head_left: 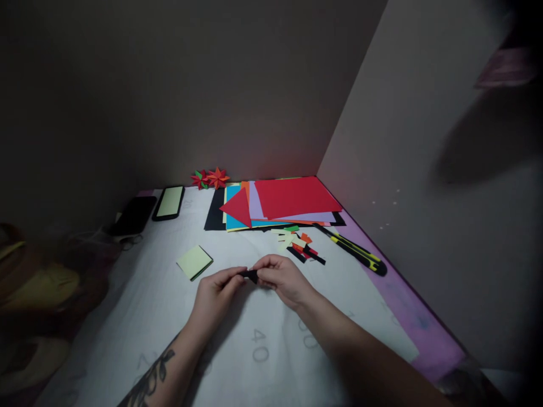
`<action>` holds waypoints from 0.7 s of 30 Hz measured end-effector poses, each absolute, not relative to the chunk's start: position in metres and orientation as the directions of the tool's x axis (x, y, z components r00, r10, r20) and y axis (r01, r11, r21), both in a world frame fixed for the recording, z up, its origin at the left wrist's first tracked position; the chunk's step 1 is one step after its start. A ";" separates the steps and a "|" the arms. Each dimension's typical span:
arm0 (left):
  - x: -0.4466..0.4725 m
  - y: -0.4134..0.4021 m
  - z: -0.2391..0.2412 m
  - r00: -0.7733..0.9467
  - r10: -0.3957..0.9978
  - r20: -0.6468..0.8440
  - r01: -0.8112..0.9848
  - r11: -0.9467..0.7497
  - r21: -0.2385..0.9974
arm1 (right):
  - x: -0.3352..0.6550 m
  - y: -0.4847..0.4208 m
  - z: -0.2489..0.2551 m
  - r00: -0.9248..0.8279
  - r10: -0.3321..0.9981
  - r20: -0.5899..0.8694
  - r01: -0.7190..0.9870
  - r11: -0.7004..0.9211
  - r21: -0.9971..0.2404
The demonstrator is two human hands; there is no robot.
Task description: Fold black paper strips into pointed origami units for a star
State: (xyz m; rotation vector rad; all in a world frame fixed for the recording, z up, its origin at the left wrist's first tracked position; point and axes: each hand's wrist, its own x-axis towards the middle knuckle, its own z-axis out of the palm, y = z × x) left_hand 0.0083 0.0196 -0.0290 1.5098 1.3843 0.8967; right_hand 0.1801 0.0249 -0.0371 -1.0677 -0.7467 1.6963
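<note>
1. The small black piece (251,275) is in the air between your hands, above the white sheet near its middle; it looks like paper, narrow on the left and wider on the right.
2. Your left hand (218,291) pinches its left end between thumb and forefinger.
3. Your right hand (281,279) has thumb and fingers clamped on its right end, so both your hands are joined through the piece, fingertips close together.
4. Just left of your left hand lies a pale green square pad (194,262), dark along its lower edge.
5. Beyond your right hand is a loose heap of paper scraps (298,243) in cream, green, orange, red and black.
6. To the right of those, a yellow-and-black cutter (356,252) lies slantwise, its thick end toward you.
7. Behind the scraps you have overlapping coloured sheets (297,198), red uppermost, with a red triangle (240,208) at their left.
8. Two folded stars (209,178) sit side by side near the back wall.
9. Farther left lie a black-framed device (168,202) and a dark flat object (134,215).
10. Under everything, the white sheet (237,367) bears printed numbers, "40" nearest your hands.
</note>
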 end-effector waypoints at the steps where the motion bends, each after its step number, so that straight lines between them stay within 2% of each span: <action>1: 0.008 0.020 -0.029 0.125 0.991 -0.047 0.371 -0.003 0.929 | 0.181 0.025 -0.037 -0.143 0.946 -0.289 -0.363 -0.322 -0.874; 4: 0.008 0.020 -0.028 0.125 0.992 -0.023 0.375 -0.026 0.927 | 0.183 0.025 -0.038 -0.129 0.961 -0.245 -0.282 -0.273 -0.920; 12: 0.009 0.018 -0.024 0.167 0.985 0.040 0.392 -0.104 0.914 | 0.185 0.024 -0.039 -0.163 0.966 -0.198 -0.194 -0.229 -0.954; 17: 0.009 0.018 -0.023 0.202 0.976 -0.083 0.361 0.005 0.933 | 0.188 0.023 -0.034 -0.140 0.984 -0.112 -0.003 -0.113 -0.994; 21: 0.011 0.019 -0.023 0.186 0.968 -0.168 0.282 0.111 0.953 | 0.188 0.021 -0.032 -0.135 0.988 -0.074 0.077 -0.064 -0.995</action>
